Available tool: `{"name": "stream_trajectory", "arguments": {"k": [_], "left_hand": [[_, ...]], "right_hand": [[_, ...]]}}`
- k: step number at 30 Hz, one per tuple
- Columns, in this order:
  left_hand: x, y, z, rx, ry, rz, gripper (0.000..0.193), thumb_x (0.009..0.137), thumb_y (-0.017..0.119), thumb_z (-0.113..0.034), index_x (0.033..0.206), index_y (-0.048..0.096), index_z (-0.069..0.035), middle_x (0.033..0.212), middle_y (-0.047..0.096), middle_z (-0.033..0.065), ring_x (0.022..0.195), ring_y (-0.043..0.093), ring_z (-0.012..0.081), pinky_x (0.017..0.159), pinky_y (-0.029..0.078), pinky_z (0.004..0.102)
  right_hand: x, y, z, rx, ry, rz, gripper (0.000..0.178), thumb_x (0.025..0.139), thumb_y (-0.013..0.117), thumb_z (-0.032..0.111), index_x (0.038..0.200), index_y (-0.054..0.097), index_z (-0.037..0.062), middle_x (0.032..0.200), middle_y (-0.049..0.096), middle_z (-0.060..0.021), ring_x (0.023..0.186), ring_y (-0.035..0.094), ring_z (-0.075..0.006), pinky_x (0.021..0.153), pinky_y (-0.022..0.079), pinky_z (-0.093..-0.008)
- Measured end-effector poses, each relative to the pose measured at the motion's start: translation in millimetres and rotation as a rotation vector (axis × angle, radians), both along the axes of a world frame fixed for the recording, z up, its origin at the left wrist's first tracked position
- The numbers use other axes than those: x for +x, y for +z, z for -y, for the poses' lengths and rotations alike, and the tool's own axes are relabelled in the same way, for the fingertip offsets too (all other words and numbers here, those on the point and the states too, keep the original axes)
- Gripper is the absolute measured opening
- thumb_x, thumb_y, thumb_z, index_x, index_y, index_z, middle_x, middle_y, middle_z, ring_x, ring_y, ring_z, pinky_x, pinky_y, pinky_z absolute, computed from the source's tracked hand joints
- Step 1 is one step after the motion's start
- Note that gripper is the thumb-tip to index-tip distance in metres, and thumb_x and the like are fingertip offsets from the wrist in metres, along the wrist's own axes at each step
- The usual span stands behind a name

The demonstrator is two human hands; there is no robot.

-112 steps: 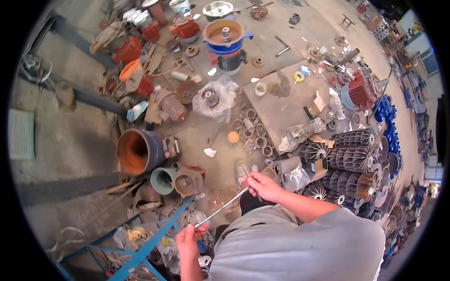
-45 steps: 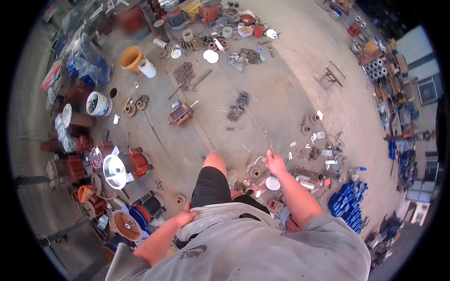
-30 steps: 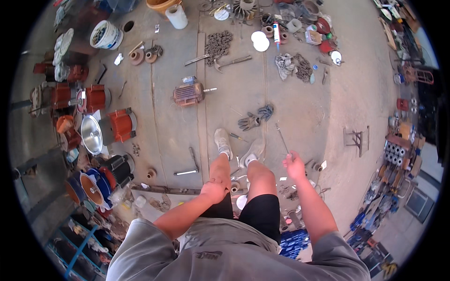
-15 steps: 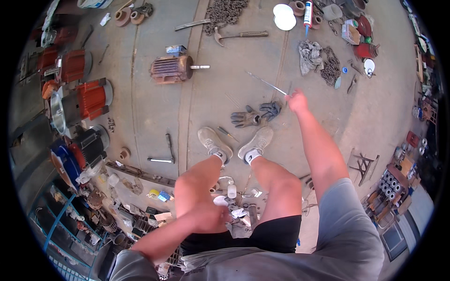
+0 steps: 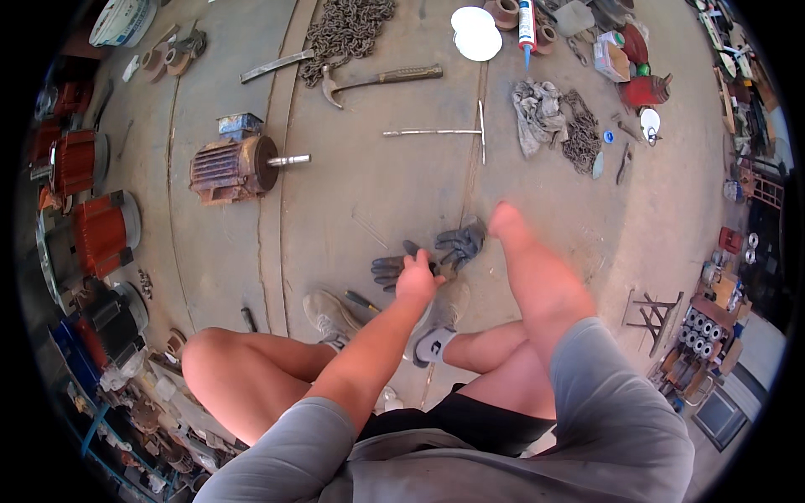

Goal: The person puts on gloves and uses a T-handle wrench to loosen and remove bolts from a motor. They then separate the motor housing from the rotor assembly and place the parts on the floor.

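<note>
Left hand (image 5: 417, 278) rests on the dark gloves (image 5: 436, 256) lying on the concrete floor (image 5: 369, 184); right hand (image 5: 506, 220), just beside them, grip indiscernible.

Two grey gloves (image 5: 428, 256), one hammer (image 5: 377, 80)

Left glove (image 5: 394, 270) partly under left hand (image 5: 417, 281)

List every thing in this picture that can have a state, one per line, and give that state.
Left hand: reaching onto the gloves, grip unclear.
Right hand: beside the gloves, grip unclear.
Gloves: lying flat on the floor.
Hammer: lying down, untouched.
Motor: on its side, shaft pointing right.
Sealant tube: lying down.
</note>
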State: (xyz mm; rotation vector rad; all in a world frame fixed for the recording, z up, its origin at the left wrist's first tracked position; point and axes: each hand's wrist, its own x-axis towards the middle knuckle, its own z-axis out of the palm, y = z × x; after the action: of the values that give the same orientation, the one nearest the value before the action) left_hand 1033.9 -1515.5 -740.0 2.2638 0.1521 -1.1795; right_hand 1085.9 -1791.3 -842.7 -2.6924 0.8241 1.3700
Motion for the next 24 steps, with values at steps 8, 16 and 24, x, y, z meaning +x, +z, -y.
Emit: {"name": "stream_trajectory", "arguments": {"k": [8,16,24], "left_hand": [[26,-40,-4,-0.168,-0.234,0.136,0.021,0.091,0.066,-0.012,0.112,0.066,-0.009,0.118,0.066,0.0201,0.113,0.065,0.0449,0.096,0.055,0.0509],[145,106,-53,-0.536,-0.358,0.416,0.01,0.087,0.068,-0.008,0.095,0.072,-0.005,0.095,0.069,0.0114,0.087,0.069,0.0291,0.083,0.058,0.0414],[165,220,-65,-0.927,-0.121,0.471,0.02,0.085,0.063,0.01,0.097,0.061,-0.005,0.101,0.05,0.0029,0.08,0.053,0.0104,0.069,0.047,0.0258]], "right_hand": [[-62,-79,8,0.239,0.012,-0.044,0.025,0.086,0.072,0.017,0.104,0.079,0.0017,0.108,0.078,-0.0171,0.108,0.072,-0.0288,0.091,0.058,-0.0419],[74,209,-82,0.655,-0.078,0.201,0.024,0.085,0.074,0.019,0.1,0.069,0.0005,0.086,0.071,-0.013,0.074,0.066,-0.0223,0.07,0.054,-0.0399],[67,364,-148,0.735,0.097,0.832,0.031,0.086,0.069,0.006,0.117,0.067,0.007,0.097,0.064,-0.012,0.095,0.069,-0.0334,0.085,0.057,-0.0417]]}}
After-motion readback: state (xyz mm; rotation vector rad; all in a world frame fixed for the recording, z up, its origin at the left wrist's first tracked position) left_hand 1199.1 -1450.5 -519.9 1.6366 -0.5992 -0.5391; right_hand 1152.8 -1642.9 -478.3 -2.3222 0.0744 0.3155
